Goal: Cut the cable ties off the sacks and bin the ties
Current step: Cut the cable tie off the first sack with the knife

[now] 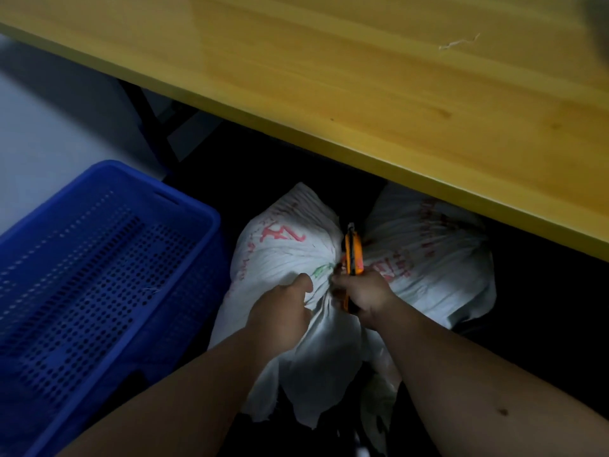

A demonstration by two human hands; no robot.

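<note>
on the dark floor [543,324] sit two white sacks [280,255] beside a blue basket [99,258].

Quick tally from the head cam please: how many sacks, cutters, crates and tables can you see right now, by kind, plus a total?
White sacks: 2, the near sack and the far sack
Orange utility knife: 1, gripped in the right hand
Blue perforated crate: 1
Yellow wooden table: 1
Total: 5

The left hand grips the near sack's gathered neck. No cable tie is clear enough to count.
</note>
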